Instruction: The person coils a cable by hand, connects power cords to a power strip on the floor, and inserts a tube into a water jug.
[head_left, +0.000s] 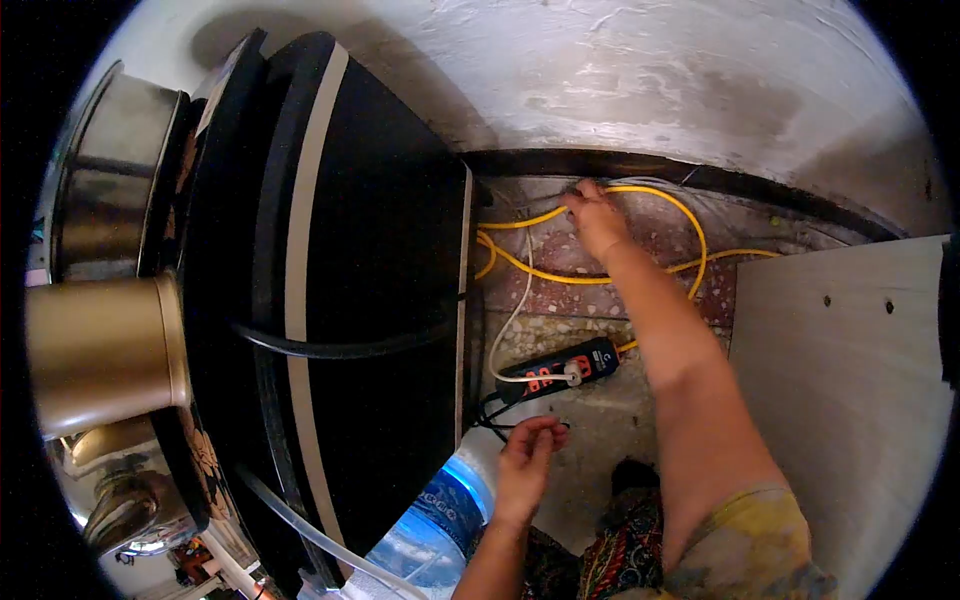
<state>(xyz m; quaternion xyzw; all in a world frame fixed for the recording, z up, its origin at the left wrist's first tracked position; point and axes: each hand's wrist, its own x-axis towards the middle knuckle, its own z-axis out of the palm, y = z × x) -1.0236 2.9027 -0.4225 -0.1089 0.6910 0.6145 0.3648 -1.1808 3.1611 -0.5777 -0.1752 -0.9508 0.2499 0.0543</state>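
My right hand (597, 222) reaches down to the floor by the wall, its fingers closed on a yellow cable (570, 281) that lies in loops. Lower down, my left hand (530, 462) is closed in a pinch, and a thin black cable (490, 412) seems to pass through its fingers, with a dark tip showing beyond them. Between the two hands lies a black power strip (598, 357) with orange-red sockets. A white plug (572, 373) sits in it, and its white cord (497, 345) curves up past the black cabinet.
A tall black cabinet (390, 240) with metal pots (105, 330) on it stands on the left. A pale wooden panel (840, 330) stands on the right. The white wall (640, 80) closes off the back. A blue water bottle (420, 525) is near my left forearm.
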